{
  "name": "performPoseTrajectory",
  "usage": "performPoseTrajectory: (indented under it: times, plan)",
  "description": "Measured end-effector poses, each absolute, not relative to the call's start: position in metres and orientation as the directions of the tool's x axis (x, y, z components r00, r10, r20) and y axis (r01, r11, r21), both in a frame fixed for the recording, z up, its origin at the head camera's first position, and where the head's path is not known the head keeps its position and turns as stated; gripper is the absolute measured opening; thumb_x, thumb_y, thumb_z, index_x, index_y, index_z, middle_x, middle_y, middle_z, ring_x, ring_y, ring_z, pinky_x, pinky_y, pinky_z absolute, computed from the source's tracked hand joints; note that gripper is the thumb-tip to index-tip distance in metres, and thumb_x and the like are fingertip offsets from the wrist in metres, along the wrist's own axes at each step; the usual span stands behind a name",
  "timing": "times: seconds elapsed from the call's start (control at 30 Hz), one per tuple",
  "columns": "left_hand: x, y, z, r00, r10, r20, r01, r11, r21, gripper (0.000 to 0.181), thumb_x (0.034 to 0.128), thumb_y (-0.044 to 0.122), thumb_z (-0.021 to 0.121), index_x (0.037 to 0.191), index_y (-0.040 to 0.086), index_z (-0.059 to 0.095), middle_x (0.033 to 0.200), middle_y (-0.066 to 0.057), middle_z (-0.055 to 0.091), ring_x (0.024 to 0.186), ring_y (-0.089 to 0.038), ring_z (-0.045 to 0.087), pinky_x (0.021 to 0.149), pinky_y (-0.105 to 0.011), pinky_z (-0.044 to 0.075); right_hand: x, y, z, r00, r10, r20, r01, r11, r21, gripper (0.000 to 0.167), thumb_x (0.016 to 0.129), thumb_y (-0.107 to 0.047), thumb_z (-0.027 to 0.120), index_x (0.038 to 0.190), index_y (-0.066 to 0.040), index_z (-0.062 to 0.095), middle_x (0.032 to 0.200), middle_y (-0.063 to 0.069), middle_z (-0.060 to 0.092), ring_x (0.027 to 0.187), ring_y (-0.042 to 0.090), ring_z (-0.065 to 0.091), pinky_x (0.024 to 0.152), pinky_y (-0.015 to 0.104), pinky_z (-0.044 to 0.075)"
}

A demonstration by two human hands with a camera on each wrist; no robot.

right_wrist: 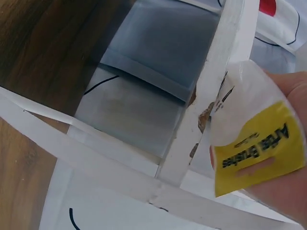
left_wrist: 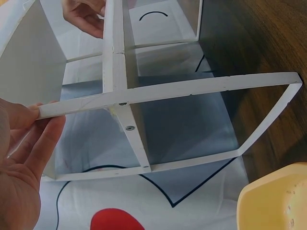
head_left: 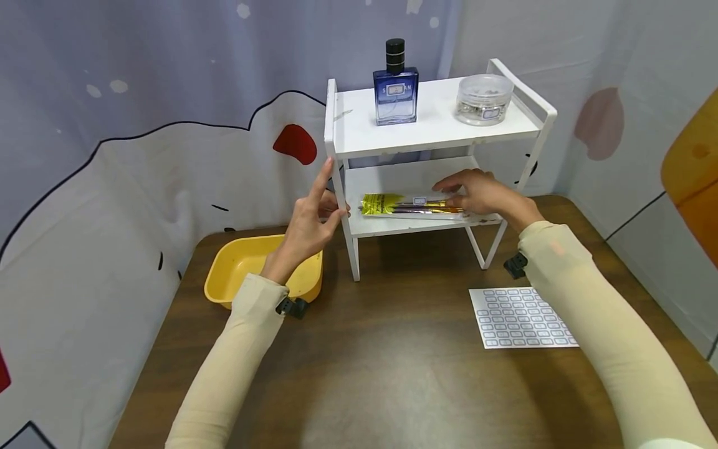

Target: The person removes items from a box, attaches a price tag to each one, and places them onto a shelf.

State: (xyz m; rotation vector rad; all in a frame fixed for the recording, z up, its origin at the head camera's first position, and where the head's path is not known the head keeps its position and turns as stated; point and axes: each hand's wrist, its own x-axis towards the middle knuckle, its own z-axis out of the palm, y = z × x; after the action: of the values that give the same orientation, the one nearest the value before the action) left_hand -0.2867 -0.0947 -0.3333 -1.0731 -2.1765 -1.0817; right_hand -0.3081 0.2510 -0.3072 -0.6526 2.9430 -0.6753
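On the lower tier of a white two-tier shelf [head_left: 437,103] lies a clear pack of paintbrushes [head_left: 412,208] with yellow printing. My right hand [head_left: 483,194] holds the pack at its right end. In the right wrist view, a yellow flap of the brush pack [right_wrist: 261,148] reading "Artist Brushes" covers part of that hand. My left hand [head_left: 308,226] grips the shelf's left post, its index finger pointing up along it. Thumb and fingers lie on either side of the white frame [left_wrist: 76,105] in the left wrist view.
A blue perfume bottle [head_left: 396,93] and a round clear jar [head_left: 483,100] stand on the upper tier. Left of the shelf sits a yellow basin [head_left: 224,268]. A sheet of small labels [head_left: 518,318] lies on the wooden table [head_left: 381,349], partly under the right forearm.
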Motion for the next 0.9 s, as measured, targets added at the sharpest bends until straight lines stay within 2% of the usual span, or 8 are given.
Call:
performPoseTrajectory:
  times: [0.1,0.23,0.43,0.6,0.9]
  plan:
    - [-0.287,-0.095,-0.334,-0.579,0.434,0.690,0.812,0.382,0.441,0.096,0.0868,-0.007,0.070,0.160,0.025,0.015,0.085,-0.017,0.068,0.074,-0.026,0.068,0.075,-0.040,0.062,-0.306,0.250,-0.306,-0.912,-0.404,0.078,-0.399,0.822,-0.406,0.040,0.095,-0.006,0.059,0.135,-0.005,0.061,0.137,0.021,0.061,0.131,0.045,0.049,0.112,0.071,0.019]
    - [-0.286,-0.095,-0.334,-0.585,0.427,0.690,0.807,0.389,0.444,0.099,0.0863,-0.009,0.069,0.160,0.029,0.014,0.085,-0.017,0.067,0.074,-0.027,0.068,0.075,-0.041,0.062,-0.296,0.245,-0.306,-0.895,-0.412,0.172,-0.446,0.813,-0.375,0.038,0.095,-0.008,0.062,0.132,-0.004,0.064,0.139,0.019,0.060,0.136,0.044,0.047,0.110,0.069,0.026]
    - [-0.286,-0.095,-0.333,-0.580,0.425,0.695,0.811,0.381,0.444,0.099,0.0864,-0.009,0.069,0.160,0.029,0.015,0.085,-0.017,0.067,0.074,-0.027,0.068,0.075,-0.041,0.062,-0.276,0.239,-0.315,-0.855,-0.429,0.292,-0.508,0.809,-0.296,0.037,0.092,-0.015,0.070,0.127,-0.004,0.067,0.126,0.017,0.069,0.120,0.041,0.061,0.092,0.066,0.045]
    - [-0.286,-0.094,-0.332,-0.576,0.429,0.696,0.814,0.378,0.441,0.096,0.0870,-0.008,0.069,0.160,0.025,0.016,0.084,-0.017,0.067,0.072,-0.026,0.067,0.074,-0.040,0.062,-0.268,0.244,-0.328,-0.861,-0.388,0.328,-0.484,0.824,-0.295,0.041,0.088,-0.017,0.077,0.125,-0.004,0.068,0.114,0.016,0.074,0.108,0.040,0.066,0.081,0.063,0.044]
    - [-0.286,-0.095,-0.333,-0.574,0.432,0.695,0.815,0.378,0.439,0.095,0.0871,-0.007,0.069,0.160,0.024,0.016,0.084,-0.017,0.067,0.072,-0.026,0.067,0.074,-0.039,0.062,-0.268,0.251,-0.341,-0.828,-0.365,0.425,-0.508,0.808,-0.297,0.038,0.087,-0.009,0.075,0.124,-0.002,0.068,0.112,0.018,0.074,0.103,0.044,0.067,0.082,0.062,0.047]
